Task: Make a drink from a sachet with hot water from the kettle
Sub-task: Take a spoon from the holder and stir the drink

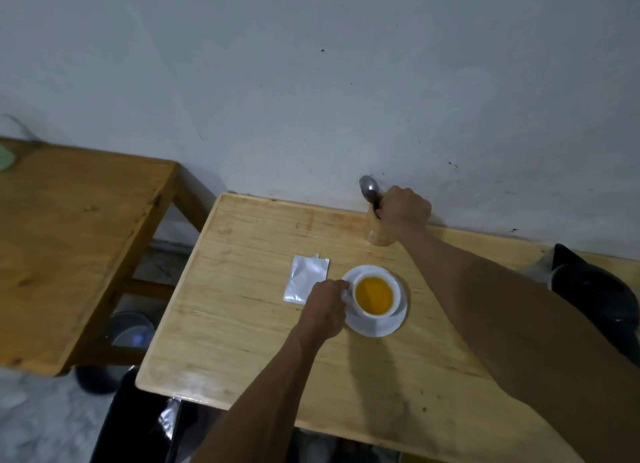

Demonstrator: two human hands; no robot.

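Observation:
A white cup (pixel 397 294) full of orange drink stands on a white saucer (pixel 374 329) in the middle of the light wooden table (pixel 242 324). My left hand (pixel 325 306) grips the cup's handle. A silver sachet (pixel 305 279), torn at its top, lies flat just left of the cup. At the back by the wall, my right hand (pixel 403 211) is closed on a metal spoon (pixel 369 188), bowl end up, over a wooden holder (pixel 377 235). The black kettle (pixel 595 289) sits at the table's right edge, partly behind my right arm.
A second, darker wooden table (pixel 79 227) stands to the left with a gap between the two. A grey wall runs close behind. A bucket-like container (pixel 131 329) sits on the floor under the left table. Dark objects lie below the near table edge.

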